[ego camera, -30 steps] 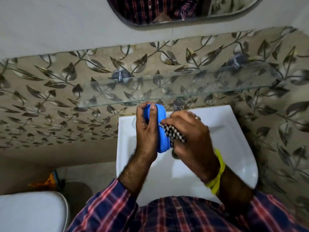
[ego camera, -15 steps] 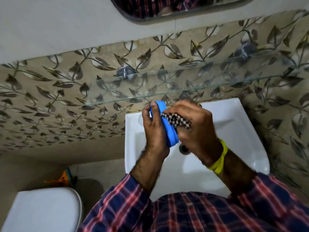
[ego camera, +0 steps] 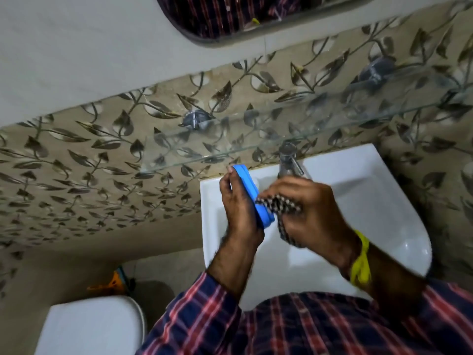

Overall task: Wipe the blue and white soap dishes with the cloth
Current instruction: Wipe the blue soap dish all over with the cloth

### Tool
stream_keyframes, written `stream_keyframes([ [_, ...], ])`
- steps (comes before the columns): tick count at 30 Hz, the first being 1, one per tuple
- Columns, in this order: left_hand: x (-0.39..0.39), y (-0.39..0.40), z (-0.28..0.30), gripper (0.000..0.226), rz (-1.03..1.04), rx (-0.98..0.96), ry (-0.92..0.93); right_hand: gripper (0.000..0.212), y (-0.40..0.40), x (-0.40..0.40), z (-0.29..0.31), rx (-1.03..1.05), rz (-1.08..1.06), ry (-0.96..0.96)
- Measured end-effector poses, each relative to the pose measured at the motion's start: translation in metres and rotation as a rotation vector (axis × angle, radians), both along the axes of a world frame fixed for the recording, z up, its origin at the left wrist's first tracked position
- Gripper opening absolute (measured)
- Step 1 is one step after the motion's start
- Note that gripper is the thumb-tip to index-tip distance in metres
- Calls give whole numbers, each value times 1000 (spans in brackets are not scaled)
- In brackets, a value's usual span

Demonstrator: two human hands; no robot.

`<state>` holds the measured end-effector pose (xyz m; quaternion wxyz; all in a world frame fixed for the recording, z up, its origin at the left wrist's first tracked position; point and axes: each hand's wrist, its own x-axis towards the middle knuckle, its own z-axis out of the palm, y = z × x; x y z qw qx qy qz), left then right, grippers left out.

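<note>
Head view, left hand (ego camera: 238,213): fingers closed around the blue soap dish (ego camera: 252,196), held on edge above the white sink (ego camera: 384,201).
Head view, right hand (ego camera: 307,213): fingers bunched on the black-and-white checked cloth (ego camera: 280,204), pressed against the dish's face.
Wrist: yellow band (ego camera: 361,262) on the right arm.
Surroundings: tap (ego camera: 288,161) just behind the hands; glass shelf (ego camera: 230,139) above; toilet lid (ego camera: 89,326) lower left.

Showing a blue soap dish (ego camera: 252,194), black-and-white checked cloth (ego camera: 280,204), white basin (ego camera: 371,201), yellow wristband (ego camera: 361,260), red-and-navy plaid sleeve (ego camera: 194,311), brown leaf-patterned tiles (ego camera: 76,162).
</note>
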<state>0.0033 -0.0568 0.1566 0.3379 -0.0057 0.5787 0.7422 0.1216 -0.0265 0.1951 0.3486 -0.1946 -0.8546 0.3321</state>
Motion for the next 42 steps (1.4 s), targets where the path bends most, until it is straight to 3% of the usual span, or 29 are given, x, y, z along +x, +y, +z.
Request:
stream_keyframes([
  [2, 1, 1, 0, 29, 5, 4, -56, 40, 9, -9, 5, -5, 4, -1],
  [7, -14, 7, 16, 38, 85, -7, -79, 37, -16, 15, -26, 283, 74, -204],
  [11, -9, 18, 25, 37, 158, 87, -71, 35, -21, 15, -36, 55, -92, -15],
  [16, -19, 11, 23, 52, 170, 100, -109, 44, -1, 19, -10, 55, -220, 166],
  [20, 1, 9, 12, 77, 63, 85, -215, 47, 4, -3, 3, 65, -136, 127],
  [26, 1, 3, 5, 71, 85, 95, -248, 33, -9, -3, -13, -36, -171, 146],
  [28, 7, -8, 0, 51, 61, 13, -31, 33, -4, -2, -10, -25, -166, 132],
  [29, 6, -18, 0, 38, 66, -31, 258, 34, 1, 0, -8, -35, -166, 123],
  [31, -6, -37, -5, 35, 10, -30, 940, 38, 11, 4, -1, -63, -169, 109],
  [32, -13, -40, -9, 35, -98, -20, 1197, 38, 16, 5, 3, -60, -163, 106],
  [33, -17, -39, -7, 34, -212, -37, 1328, 36, 18, 4, 5, -49, -146, 106],
  [37, -22, -33, 6, 29, -379, -114, 1324, 29, 14, 1, 11, -55, -73, 133],
  [42, -25, -38, 0, 21, -474, -45, 1064, 29, 23, 3, 11, -157, 43, 75],
])
